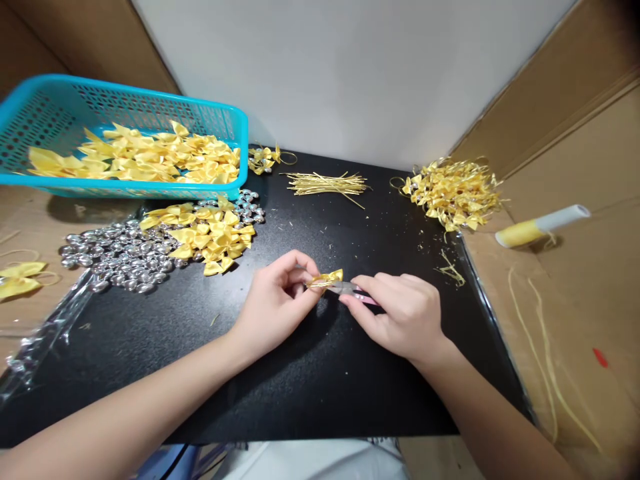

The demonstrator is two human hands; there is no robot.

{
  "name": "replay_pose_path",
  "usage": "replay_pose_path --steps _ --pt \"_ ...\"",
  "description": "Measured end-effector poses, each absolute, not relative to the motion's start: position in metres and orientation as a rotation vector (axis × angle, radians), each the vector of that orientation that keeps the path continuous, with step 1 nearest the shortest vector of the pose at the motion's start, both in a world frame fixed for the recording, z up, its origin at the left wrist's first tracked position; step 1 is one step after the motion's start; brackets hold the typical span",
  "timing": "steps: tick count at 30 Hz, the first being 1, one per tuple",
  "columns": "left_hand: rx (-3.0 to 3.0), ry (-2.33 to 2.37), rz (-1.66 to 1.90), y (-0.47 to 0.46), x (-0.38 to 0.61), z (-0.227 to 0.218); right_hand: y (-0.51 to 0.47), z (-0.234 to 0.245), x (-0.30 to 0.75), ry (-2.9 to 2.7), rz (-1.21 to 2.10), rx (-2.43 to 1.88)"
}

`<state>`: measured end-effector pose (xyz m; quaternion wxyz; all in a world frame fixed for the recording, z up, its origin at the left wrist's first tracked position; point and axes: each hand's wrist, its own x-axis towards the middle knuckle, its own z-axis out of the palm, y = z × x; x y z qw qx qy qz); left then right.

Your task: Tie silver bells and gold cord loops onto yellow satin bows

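Near edge: black, speckled, smooth surface (280,393); white cloth (310,460) shows below it.
Blade side: right hand (400,310), fingers closed about the pink grips of a slim metal-bladed tool (346,287), probably small scissors; blade opening too small to judge.
Pinch side: left hand (277,303), thumb and forefinger nearly together, pinching one end of a shiny yellow-gold ribbon bow (332,277); remaining fingers curled behind.
Handling: judged best with the left pinch firm and the bow motionless; bring the blade tips in at a shallow angle, clear of ribbon folds and left fingertips, closing in small, light strokes.
Bow against fingers: near end between left thumb and forefinger; free end juts right, beside the blades, short of the right fingers. Bow held just above the surface.
Left midfield: loose heap of yellow satin bows (220,240) lying partly over shiny silver oval beads (130,257).
Right midfield: thin gold offcuts (451,270), scattered.
Upper right: dense heap of finished-looking yellow bows with gold loops (453,193), near the cardboard side.
Far centre: bundle of straight thin gold strands (325,184), lying crosswise, well apart from both hands.
Far left: turquoise perforated plastic basket (150,95), more yellow bows inside.
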<state>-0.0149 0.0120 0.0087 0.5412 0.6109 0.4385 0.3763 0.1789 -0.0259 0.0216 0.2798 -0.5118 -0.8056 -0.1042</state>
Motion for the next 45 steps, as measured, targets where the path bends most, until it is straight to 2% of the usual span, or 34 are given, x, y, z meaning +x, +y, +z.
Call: replay_pose_path --steps 14,33,41,45 --pt "1.675 1.082 0.891 0.008 -0.013 0.01 -0.027 0.023 0.175 -2.16 -0.317 -1.489" --pt "1.613 1.078 0.864 0.009 -0.015 0.011 -0.029 0.025 0.171 -2.141 -0.274 -1.518" --pt "1.237 1.034 0.835 0.016 -0.013 0.008 -0.029 0.026 0.177 -2.102 -0.054 -1.494" --pt "1.17 1.037 0.856 0.018 -0.012 0.01 -0.028 0.026 0.181 -1.995 0.318 -1.444"
